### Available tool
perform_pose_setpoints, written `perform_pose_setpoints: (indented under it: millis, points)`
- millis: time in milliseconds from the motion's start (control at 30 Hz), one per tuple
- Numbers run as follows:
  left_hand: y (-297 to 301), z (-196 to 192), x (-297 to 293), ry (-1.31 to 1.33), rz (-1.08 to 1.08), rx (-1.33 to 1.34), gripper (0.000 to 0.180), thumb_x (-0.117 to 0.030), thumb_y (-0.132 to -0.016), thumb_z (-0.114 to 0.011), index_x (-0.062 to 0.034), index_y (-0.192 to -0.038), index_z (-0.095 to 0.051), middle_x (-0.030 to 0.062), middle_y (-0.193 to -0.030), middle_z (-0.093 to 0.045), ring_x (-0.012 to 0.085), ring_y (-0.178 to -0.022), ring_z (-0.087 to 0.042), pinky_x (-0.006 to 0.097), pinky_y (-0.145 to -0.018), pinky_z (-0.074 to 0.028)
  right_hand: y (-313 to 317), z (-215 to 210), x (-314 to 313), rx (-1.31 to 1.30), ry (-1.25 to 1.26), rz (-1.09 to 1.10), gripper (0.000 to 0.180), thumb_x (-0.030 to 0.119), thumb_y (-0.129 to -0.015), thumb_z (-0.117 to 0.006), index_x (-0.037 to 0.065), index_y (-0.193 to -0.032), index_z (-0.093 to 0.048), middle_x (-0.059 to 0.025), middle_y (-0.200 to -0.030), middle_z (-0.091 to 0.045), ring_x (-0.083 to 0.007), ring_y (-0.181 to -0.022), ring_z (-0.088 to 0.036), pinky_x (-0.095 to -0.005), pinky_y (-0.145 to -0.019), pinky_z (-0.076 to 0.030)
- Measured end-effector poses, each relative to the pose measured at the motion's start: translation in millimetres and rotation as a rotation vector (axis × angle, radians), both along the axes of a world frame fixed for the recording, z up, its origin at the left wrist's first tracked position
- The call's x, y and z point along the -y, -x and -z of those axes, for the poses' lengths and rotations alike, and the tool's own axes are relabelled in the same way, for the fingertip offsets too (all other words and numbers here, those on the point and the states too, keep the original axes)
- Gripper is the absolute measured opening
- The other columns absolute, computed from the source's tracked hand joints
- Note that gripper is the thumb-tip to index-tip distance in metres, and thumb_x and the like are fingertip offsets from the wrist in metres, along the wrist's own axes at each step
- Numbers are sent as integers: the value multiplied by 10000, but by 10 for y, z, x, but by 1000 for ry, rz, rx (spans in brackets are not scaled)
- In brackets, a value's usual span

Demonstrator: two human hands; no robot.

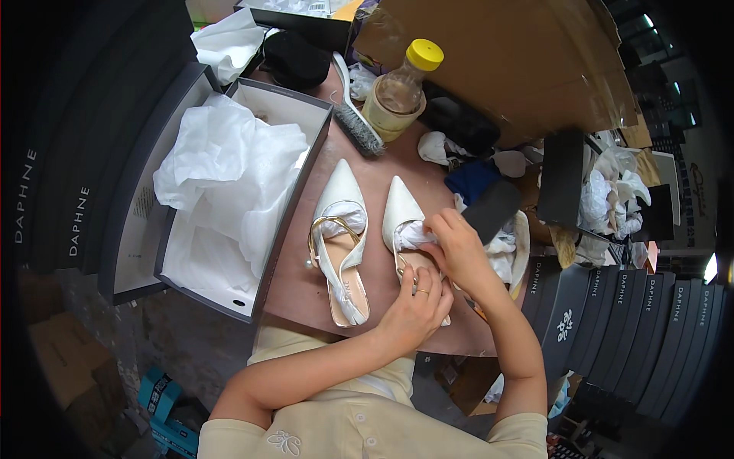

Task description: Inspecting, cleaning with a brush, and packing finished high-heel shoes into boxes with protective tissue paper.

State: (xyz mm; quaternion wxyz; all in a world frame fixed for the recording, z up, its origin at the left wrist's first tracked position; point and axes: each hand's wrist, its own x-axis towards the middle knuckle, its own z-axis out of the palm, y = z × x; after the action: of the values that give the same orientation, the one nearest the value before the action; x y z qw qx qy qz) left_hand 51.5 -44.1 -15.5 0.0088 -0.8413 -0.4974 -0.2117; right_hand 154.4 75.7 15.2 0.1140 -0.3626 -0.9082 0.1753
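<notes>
Two white pointed slingback shoes lie side by side on the table, toes pointing away from me. The left shoe [342, 187] has a gold ring-shaped strap piece [313, 237] with a pearl, and white tissue paper in its toe. Over the right shoe [403, 200] both of my hands are at work. My left hand [419, 310], wearing a ring, has its fingers curled on that shoe's strap area near a gold part. My right hand [459, 249] pinches at the tissue paper [413, 234] in its toe opening. The heel end is mostly covered by my hands.
An open shoe box [294, 191] with white tissue paper stands at left. Behind the shoes are a grey-bristled brush [359, 130] and a yellow-capped bottle [401, 84] in a tape roll. Cloths [489, 203] clutter the right side. Dark shoe boxes [627, 329] are stacked at right.
</notes>
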Motion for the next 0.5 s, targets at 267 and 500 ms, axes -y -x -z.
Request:
perform_pose_setpoints:
  millis: [267, 500]
  points:
    - [94, -207, 68, 173, 51, 178, 602, -276, -661, -672, 8, -1166, -509, 249, -1236, -457, 393, -1187, -407, 576, -969, -302, -29, -20, 70, -187, 112, 328, 418, 79, -699, -725, 39, -1062, -521, -121, -1010, -527, -266, -905, -576, -346, -754, -466]
    - [873, -75, 1036, -111, -310, 571, 869, -203, -645, -734, 27, -1342, -269, 221, -1337, -329, 415, -1224, -337, 493, -1009, -298, -701, -11, 1228, -807, 525, 597, 770, 158, -692, -754, 41, -1339, -355, -110, -1242, -477, -262, -1139, -496, -383, -910, -427]
